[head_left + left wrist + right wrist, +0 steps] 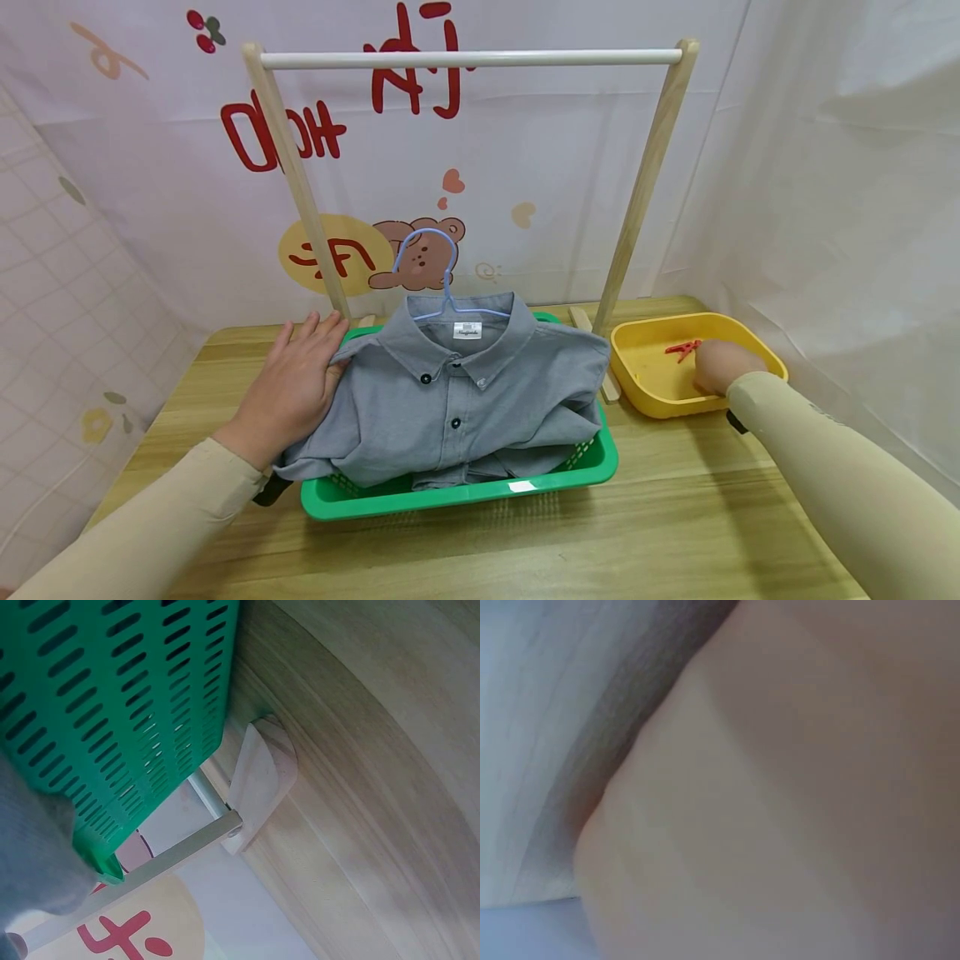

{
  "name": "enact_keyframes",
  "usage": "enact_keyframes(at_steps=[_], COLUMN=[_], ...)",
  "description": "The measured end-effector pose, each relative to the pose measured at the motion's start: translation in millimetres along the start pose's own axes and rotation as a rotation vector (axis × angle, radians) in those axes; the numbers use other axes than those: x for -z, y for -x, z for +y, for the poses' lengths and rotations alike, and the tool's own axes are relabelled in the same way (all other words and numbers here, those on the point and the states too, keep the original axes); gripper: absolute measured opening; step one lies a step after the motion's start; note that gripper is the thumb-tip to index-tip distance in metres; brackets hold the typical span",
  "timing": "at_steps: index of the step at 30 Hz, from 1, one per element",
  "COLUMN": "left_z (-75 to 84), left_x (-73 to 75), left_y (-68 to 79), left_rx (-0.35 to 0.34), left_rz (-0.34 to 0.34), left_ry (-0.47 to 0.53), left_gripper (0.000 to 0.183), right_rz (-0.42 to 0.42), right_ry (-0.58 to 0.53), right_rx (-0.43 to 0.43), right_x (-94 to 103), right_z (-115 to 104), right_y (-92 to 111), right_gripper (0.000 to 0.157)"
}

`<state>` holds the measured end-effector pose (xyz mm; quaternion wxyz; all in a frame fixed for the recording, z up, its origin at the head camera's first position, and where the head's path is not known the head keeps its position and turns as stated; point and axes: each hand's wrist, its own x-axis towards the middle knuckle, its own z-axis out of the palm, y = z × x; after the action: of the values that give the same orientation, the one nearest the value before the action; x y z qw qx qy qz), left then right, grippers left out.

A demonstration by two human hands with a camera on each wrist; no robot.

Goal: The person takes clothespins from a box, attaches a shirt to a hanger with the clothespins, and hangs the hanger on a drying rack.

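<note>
A grey button-up shirt (408, 392) lies over a green basket (457, 500), its collar toward the rack. From the collar rises the hook of a light-blue hanger (447, 283). My left hand (296, 392) rests at the shirt's left shoulder, fingers extended and thumb against the cloth. In the left wrist view the slotted side of the green basket (142, 705) is close. My right hand (726, 365) is inside a yellow basket (637, 392), beside a red clothespin (684, 350). The fingers of that hand are hidden from view, and whatever they touch is too.
Behind the green basket stands a wooden rack with a white rod (472, 59). One of its feet (611, 387) lies between the two baskets. A printed curtain (570, 167) hangs at the back of the wooden table (540, 550). A blurred pale surface fills most of the right wrist view.
</note>
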<state>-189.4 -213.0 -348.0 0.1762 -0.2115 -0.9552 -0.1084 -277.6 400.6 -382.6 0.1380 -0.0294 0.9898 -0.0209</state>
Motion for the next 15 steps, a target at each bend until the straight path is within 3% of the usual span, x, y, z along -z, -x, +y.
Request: enact_keyframes(at_steps=[7,15], left_z=[-0.3,0.3], left_x=[0.2,0.9], left_y=[0.2,0.5], left_rx=[-0.002,-0.002], left_rz=[-0.001,0.005], left_ry=[0.001,0.004], left_gripper=[0.056,0.055], right_rz=[0.055,0.205], right_ry=[-0.034,-0.058], right_rx=[0.021,0.081], right_x=[-1.9,4.2], right_z=[0.8,-13.0], right_y=[-2.2,-0.6], right_gripper=[0.013,0.023])
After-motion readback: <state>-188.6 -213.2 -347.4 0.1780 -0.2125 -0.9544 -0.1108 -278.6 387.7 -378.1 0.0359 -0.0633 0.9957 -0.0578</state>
